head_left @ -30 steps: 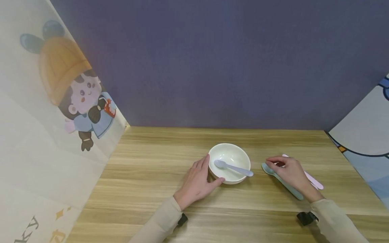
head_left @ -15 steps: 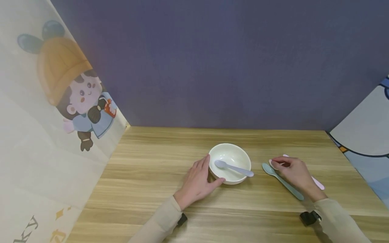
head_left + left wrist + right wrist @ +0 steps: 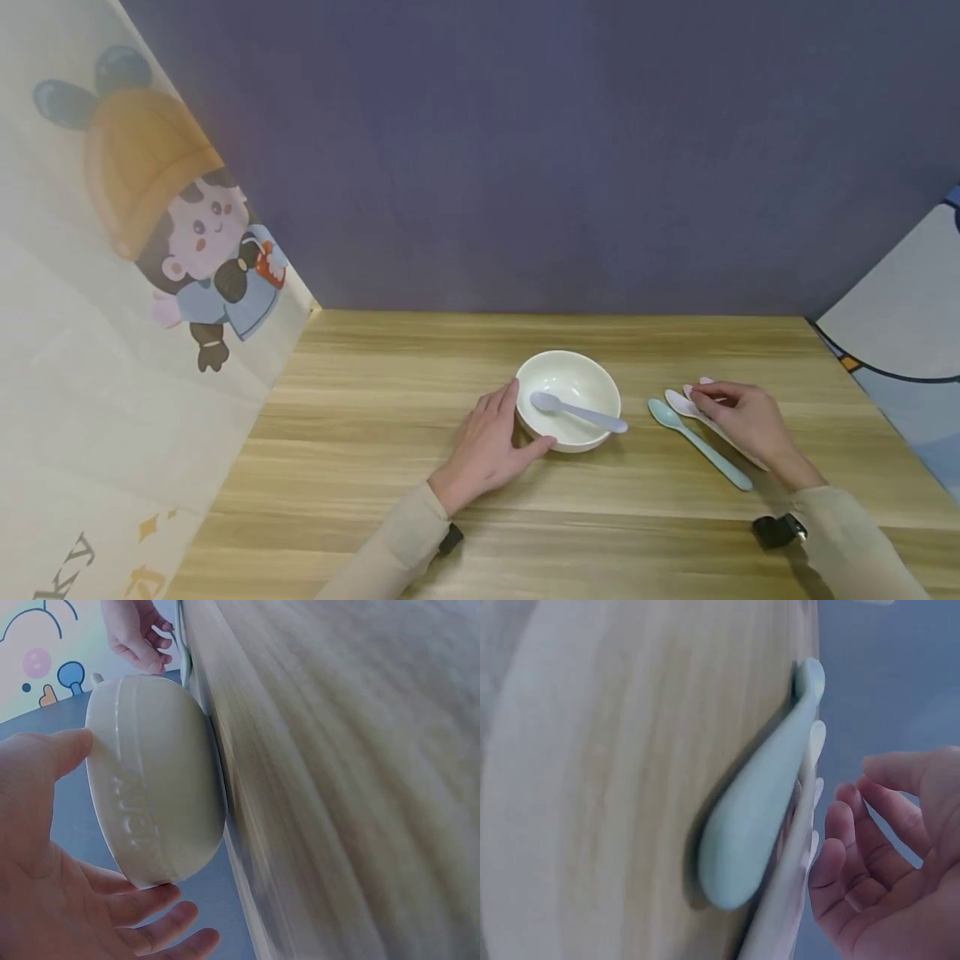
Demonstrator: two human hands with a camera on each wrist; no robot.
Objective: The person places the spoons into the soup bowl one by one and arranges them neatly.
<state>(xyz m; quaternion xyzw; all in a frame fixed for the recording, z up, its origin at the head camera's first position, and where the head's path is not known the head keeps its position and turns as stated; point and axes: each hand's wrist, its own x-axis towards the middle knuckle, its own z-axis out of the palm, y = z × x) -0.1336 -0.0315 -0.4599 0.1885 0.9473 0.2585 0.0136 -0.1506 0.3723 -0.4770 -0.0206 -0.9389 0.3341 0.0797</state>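
A white bowl [image 3: 598, 385] stands on the table, gripped at its near left side by my left hand [image 3: 487, 454]. The left wrist view shows the thumb at the rim and fingertips against the bowl's side [image 3: 169, 787]. Inside leans a pale lilac spoon [image 3: 581, 412], its handle over the right rim. My right hand [image 3: 742, 423] hovers over several spoons on the right, fingers loosely bent and holding nothing in the right wrist view. Closest to the bowl lies a mint green spoon [image 3: 708, 452]; beside it is a pale pink spoon [image 3: 681, 403], partly hidden by the hand. Two more pinkish tips show behind the fingers.
The wooden table [image 3: 375, 400] meets a dark blue wall panel [image 3: 480, 167] at the back. A cartoon-printed white panel [image 3: 60, 333] borders the left side, and another printed panel [image 3: 900, 333] borders the right.
My right hand has moved rightward, away from the mint green spoon, uncovering more of the pale pink spoon beside it. The left hand and the bowl have stayed in place.
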